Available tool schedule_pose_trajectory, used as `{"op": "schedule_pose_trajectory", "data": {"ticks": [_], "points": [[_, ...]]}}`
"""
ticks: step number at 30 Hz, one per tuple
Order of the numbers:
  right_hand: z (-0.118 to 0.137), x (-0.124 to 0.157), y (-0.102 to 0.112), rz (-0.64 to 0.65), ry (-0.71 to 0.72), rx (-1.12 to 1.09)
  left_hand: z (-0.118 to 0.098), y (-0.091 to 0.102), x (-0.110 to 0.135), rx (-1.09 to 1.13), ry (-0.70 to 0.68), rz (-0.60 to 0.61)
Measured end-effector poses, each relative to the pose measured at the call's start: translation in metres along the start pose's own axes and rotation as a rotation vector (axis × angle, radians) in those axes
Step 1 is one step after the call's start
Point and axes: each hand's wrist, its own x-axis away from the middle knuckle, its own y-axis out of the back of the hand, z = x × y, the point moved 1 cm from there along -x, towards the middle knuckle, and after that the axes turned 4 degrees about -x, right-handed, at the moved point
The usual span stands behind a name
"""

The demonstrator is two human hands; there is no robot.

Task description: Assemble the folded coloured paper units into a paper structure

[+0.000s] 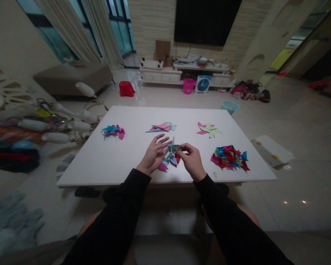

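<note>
Between my hands, just above the white table (113, 158), is a pale green folded paper piece (173, 146) with pointed ends. My right hand (191, 157) pinches its right side between thumb and fingers. My left hand (153, 154) is beside its left edge, fingers stretched out and apart, palm turned up; whether it touches the paper I cannot tell. Beneath and partly hidden by the hands lies a small pile of folded paper pieces (163, 167) in pink, lilac, red and pale green.
Folded paper lies in groups on the table: a blue and pink cluster (113, 130), pink and blue strips (162, 127), green and pink pieces (209, 129), and a large multicoloured heap (230, 158). Beyond the table are a red stool (126, 89) and a teal basket (230, 106).
</note>
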Motion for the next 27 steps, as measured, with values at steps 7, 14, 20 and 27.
{"op": "schedule_pose_trajectory", "data": {"ticks": [7,14,20,27], "points": [[0.0058,-0.0013,0.0050,-0.073,0.221,0.295,0.0002,0.0032,-0.0025,-0.214,-0.025,0.062],[0.0080,0.0001,0.0046,-0.068,0.275,0.341,0.0014,0.0066,-0.0005,-0.423,-0.103,0.224],[0.0072,-0.0008,0.0046,-0.064,0.295,0.358,-0.0004,0.0078,0.0004,-0.571,-0.131,0.252],[0.0075,-0.0001,0.0031,-0.047,0.302,0.335,0.0007,0.0086,-0.0005,-0.574,-0.113,0.197]]}}
